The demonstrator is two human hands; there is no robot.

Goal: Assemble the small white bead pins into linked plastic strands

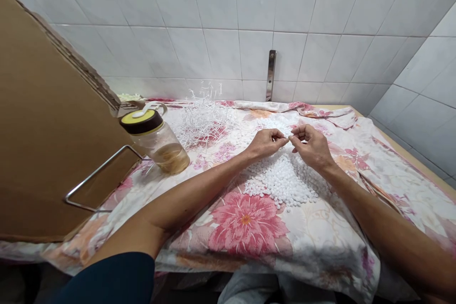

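Note:
My left hand (267, 144) and my right hand (312, 146) meet fingertip to fingertip above the cloth. Thumb and forefinger are pinched together on each hand. Whatever sits between the fingertips is too small to make out. Below and between my forearms spreads a pile of small round white pieces (285, 181), and more of them lie beyond my hands. To the left of my left hand stands a loose tangle of thin white branching plastic sprues (204, 121).
A floral cloth (249, 223) covers the table. At the left are a clear bottle (171, 156) with a yellow and black lid, a bent metal rod (92, 178) and a large cardboard sheet (53, 118). A metal bracket (271, 76) stands against the tiled wall (221, 4).

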